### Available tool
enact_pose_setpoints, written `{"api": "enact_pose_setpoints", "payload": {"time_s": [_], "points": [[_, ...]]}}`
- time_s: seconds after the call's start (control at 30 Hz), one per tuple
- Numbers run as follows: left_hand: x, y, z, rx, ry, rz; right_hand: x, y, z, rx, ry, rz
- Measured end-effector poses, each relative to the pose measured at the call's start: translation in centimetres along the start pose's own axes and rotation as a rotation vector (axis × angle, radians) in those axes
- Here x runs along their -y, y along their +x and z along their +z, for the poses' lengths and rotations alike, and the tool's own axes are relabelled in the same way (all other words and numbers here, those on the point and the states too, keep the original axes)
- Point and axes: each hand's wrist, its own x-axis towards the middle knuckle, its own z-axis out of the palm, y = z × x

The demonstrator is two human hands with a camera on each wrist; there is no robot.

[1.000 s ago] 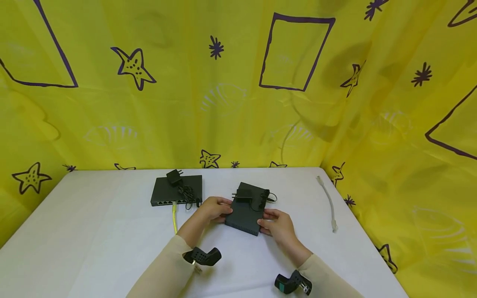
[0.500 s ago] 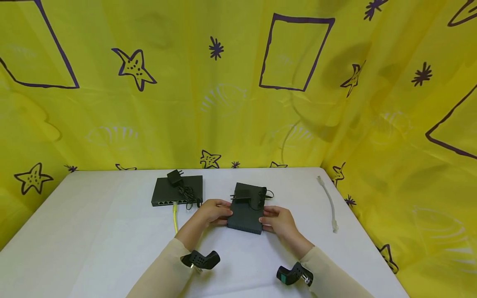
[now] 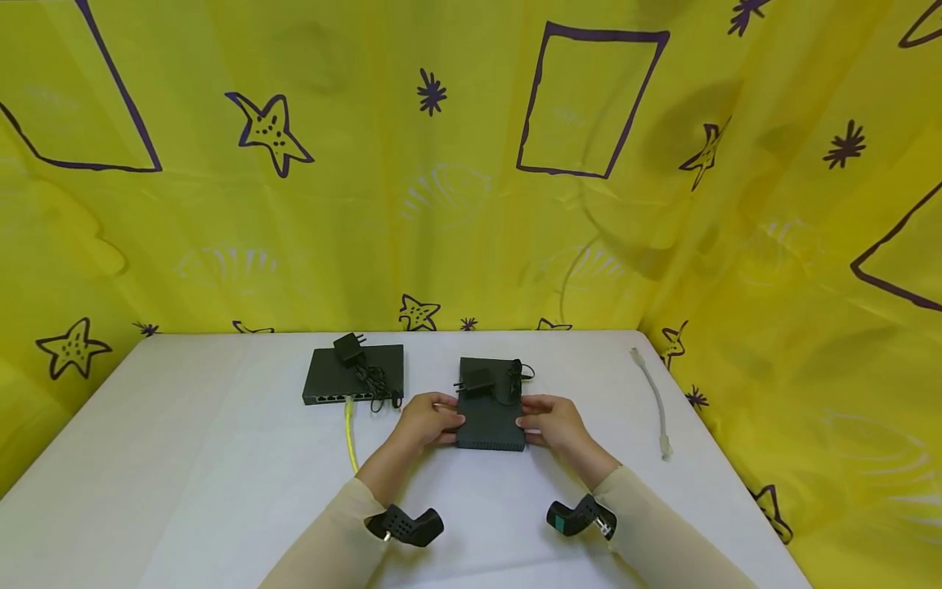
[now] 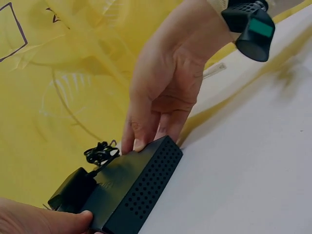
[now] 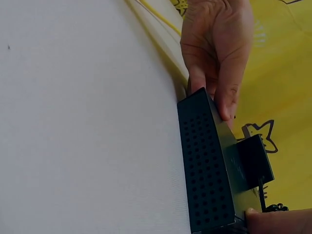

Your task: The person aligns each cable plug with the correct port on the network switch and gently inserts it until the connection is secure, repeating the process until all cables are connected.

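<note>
A black network switch (image 3: 491, 427) lies mid-table, squared up to the front, its perforated side (image 4: 152, 183) toward the person. My left hand (image 3: 428, 419) grips its left edge, thumb on top. On the opposite edge, my right hand (image 3: 557, 421) holds it the same way, its thumb (image 5: 253, 214) pressing the top face. A black power adapter (image 3: 477, 382) with a bundled cord (image 3: 514, 380) rests on the switch's far half. In the left wrist view, the adapter (image 4: 73, 190) sits close to the left thumb (image 4: 84, 220).
To the left, a second black network switch (image 3: 324, 375) carries its own adapter (image 3: 348, 348) and coiled cord (image 3: 374, 379). A yellow network cable (image 3: 350, 429) runs from its front ports toward the left forearm. A short grey network cable (image 3: 653, 402) lies near the table's right edge.
Both hands have turned the held network switch counterclockwise, from slanted to square, with its adapter riding along. The other switch and both cables stay put.
</note>
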Motion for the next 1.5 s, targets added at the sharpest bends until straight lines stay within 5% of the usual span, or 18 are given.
{"api": "enact_pose_setpoints", "payload": {"time_s": [0.73, 0.9, 1.07, 1.3, 1.5], "points": [[-0.2, -0.4, 1.2, -0.054, -0.037, 0.027, 0.6, 2.2, -0.7, 0.059, -0.084, 0.024], [-0.2, -0.4, 0.8, -0.019, -0.041, 0.046, -0.1, 1.8, -0.8, 0.041, -0.098, -0.017], [-1.8, 0.0, -0.5, -0.086, 0.055, 0.121, -0.2, 1.7, -0.7, 0.036, -0.11, -0.036], [-6.3, 3.2, -2.1, -0.198, 0.148, 0.169, 0.1, 1.7, -0.5, 0.011, -0.114, -0.031], [-6.5, 6.9, -1.8, -0.169, 0.321, 0.07, -0.3, 1.9, -0.5, -0.009, -0.087, 0.004]]}}
